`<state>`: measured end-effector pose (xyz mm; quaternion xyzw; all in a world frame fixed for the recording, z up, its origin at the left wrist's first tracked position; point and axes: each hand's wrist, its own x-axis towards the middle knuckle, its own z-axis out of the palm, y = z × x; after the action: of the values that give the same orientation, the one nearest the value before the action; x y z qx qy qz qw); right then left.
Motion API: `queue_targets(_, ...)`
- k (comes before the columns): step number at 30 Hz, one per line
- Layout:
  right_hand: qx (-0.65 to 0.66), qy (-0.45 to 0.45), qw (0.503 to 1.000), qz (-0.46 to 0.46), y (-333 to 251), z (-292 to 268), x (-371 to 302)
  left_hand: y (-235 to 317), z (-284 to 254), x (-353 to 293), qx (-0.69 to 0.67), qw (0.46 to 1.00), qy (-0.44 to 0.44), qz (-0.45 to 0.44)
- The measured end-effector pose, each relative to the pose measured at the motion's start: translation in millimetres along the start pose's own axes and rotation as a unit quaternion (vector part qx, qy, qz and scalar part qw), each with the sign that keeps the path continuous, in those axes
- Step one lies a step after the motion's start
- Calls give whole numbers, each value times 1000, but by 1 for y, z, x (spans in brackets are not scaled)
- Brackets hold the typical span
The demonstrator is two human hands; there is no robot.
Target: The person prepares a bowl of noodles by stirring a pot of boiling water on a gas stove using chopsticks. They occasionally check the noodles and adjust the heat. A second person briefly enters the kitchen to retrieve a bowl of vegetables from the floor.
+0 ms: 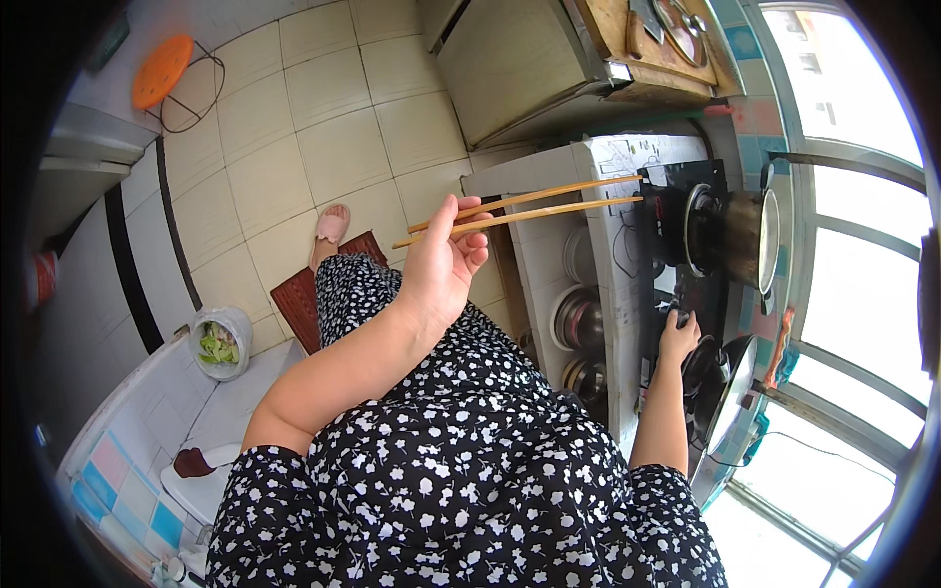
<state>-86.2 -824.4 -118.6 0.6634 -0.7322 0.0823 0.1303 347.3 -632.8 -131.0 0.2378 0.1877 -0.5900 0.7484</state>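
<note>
Rightward from the left hand (446, 263), clamped on them, chopsticks (559, 209) point toward the stove (706, 286) (right hand (677, 341) there, grip unclear).

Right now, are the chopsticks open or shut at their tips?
Open: the left hand holds the chopsticks with a visible gap between their tips.

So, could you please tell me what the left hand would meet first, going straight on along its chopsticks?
From the left hand, the chopsticks would likely meet the black stove first, though depth is unclear.

no legible words, no readable numbers, no clear labels or signs
</note>
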Motion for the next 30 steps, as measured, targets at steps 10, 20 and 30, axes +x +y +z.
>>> queue_targets(10,436,-160,841,-279,-208,-159,-78,3,101,-18,475,711,-370,362)
queue_targets(20,545,-155,791,-229,-263,-200,-78,30,175,-14,565,305,-581,500)
queue_targets(30,472,44,862,-180,-328,-230,-51,90,242,7,491,132,-719,474)
